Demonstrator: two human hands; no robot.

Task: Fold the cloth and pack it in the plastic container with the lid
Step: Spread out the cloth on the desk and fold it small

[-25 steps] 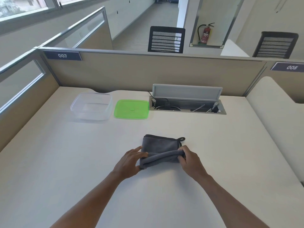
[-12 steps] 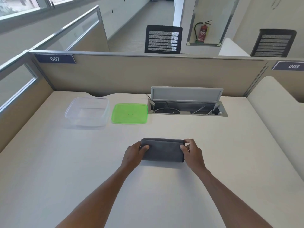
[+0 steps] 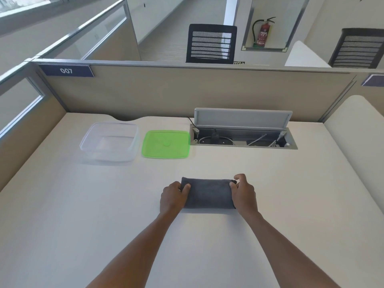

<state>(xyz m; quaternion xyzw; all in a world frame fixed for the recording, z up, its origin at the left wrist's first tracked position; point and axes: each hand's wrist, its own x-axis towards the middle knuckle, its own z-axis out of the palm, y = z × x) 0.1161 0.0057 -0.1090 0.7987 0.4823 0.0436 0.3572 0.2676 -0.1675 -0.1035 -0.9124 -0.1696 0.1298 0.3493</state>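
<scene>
While the cloth (image 3: 208,193) lies folded into a compact grey bundle on the table (image 3: 291,194), we have it bracketed at both short ends: our left hand (image 3: 173,197) curls over the left end with its thumb on top, and our right hand (image 3: 243,193) pinches the right end, fingers partly closed and one raised clear. From the cloth, the clear container (image 3: 109,142) stands well apart, farther from us and to the left, open and with nothing in it; the green lid (image 3: 165,144) lies flat farther from us too, just beside the container's right wall. We judge the folding about done and the lift to come. To do it well we should squeeze both ends inward evenly so the layers do not spring open, raise the bundle level, and lower it flat inside the container before fetching the lid.
</scene>
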